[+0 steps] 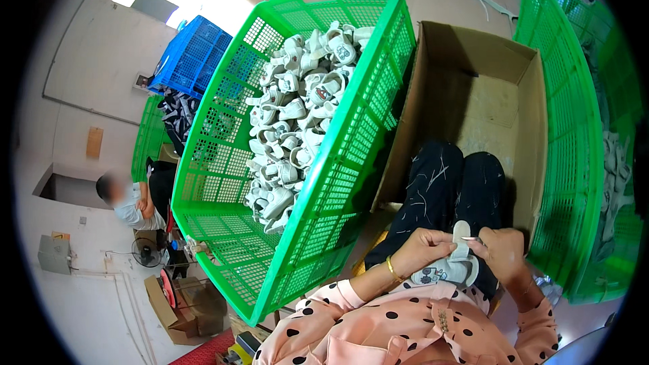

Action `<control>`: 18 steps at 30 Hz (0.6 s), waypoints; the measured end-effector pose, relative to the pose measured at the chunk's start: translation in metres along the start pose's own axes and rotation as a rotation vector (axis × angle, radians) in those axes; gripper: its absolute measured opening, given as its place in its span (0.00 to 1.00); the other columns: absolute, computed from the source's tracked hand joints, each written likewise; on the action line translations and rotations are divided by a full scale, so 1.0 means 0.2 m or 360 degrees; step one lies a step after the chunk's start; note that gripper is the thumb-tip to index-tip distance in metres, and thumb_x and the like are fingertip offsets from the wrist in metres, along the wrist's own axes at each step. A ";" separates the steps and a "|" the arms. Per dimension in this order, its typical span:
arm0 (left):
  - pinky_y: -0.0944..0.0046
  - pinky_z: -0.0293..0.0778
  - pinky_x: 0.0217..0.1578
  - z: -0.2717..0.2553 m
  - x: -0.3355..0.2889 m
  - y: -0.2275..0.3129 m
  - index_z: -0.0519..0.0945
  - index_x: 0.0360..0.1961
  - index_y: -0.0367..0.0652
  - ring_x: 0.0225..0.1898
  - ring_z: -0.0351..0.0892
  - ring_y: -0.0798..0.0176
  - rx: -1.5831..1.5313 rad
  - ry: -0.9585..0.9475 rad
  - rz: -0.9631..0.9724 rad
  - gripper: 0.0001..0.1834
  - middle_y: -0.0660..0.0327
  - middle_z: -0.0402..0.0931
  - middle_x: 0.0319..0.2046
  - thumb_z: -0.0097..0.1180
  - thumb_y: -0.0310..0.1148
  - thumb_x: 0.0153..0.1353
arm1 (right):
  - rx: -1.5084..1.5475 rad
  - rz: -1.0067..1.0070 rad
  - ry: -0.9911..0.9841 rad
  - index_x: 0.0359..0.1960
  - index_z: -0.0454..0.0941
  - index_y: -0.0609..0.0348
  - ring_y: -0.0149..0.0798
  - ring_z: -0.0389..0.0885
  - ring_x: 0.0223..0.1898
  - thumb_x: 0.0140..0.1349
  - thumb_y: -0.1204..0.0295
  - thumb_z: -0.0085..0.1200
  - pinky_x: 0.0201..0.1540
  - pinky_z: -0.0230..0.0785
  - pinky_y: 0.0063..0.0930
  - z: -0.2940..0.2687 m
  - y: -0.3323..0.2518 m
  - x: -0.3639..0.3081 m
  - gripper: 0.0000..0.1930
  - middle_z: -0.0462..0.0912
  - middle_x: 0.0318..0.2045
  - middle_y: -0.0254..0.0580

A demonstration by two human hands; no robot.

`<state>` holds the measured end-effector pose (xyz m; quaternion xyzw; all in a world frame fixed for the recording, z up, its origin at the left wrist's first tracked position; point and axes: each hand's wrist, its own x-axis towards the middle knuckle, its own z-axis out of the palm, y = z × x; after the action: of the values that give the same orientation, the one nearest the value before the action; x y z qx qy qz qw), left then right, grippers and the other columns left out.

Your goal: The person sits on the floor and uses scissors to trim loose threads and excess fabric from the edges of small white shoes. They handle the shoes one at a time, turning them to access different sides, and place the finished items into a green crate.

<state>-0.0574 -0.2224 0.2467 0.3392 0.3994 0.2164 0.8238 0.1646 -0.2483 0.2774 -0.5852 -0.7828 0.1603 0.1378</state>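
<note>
A small pale grey baby shoe (443,272) with a printed picture on its upper rests on my lap. My left hand (426,249) is closed on it, pinching its strap (460,249) between thumb and fingers. Close by on the other side, my right hand (501,253) is closed around a small slim tool (471,238). Only the tool's narrow tip shows, pointing at the strap; the rest is hidden in my fingers, so its exact kind is unclear. Loose pale threads (438,174) lie on my dark trousers.
A large green plastic crate (368,142) on my left holds a heap of similar small shoes (291,128). An open cardboard box (537,128) surrounds my knees. Another green crate (568,128) with shoes stands at right. A person (138,206) sits at far left, near a blue crate (196,57).
</note>
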 end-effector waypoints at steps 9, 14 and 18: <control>0.79 0.63 0.24 0.03 0.02 0.10 0.84 0.44 0.35 0.24 0.66 0.84 0.0114 -0.0046 0.0065 0.11 0.74 0.75 0.24 0.59 0.28 0.63 | 0.1408 0.0470 0.0149 0.33 0.71 0.66 0.23 0.68 0.24 0.62 0.63 0.56 0.27 0.64 0.23 0.03 0.04 0.04 0.15 0.73 0.20 0.35; 0.78 0.62 0.24 0.05 0.03 0.05 0.83 0.41 0.35 0.24 0.63 0.84 0.0231 -0.0031 0.0238 0.09 0.76 0.72 0.22 0.59 0.28 0.62 | 0.1589 0.0643 0.0008 0.30 0.73 0.66 0.21 0.66 0.25 0.62 0.68 0.56 0.27 0.62 0.21 0.09 -0.01 0.06 0.12 0.73 0.21 0.31; 0.76 0.68 0.28 0.05 0.02 0.08 0.81 0.43 0.35 0.26 0.69 0.81 0.0436 0.0098 0.0298 0.11 0.71 0.76 0.26 0.61 0.28 0.60 | 0.1991 0.0863 -0.0048 0.33 0.76 0.64 0.19 0.65 0.26 0.66 0.69 0.52 0.28 0.61 0.18 0.12 -0.02 0.06 0.10 0.72 0.23 0.26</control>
<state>-0.0479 -0.2122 0.2614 0.4772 0.4170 0.2460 0.7334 0.1472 -0.2400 0.2580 -0.5685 -0.3704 0.6197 0.3943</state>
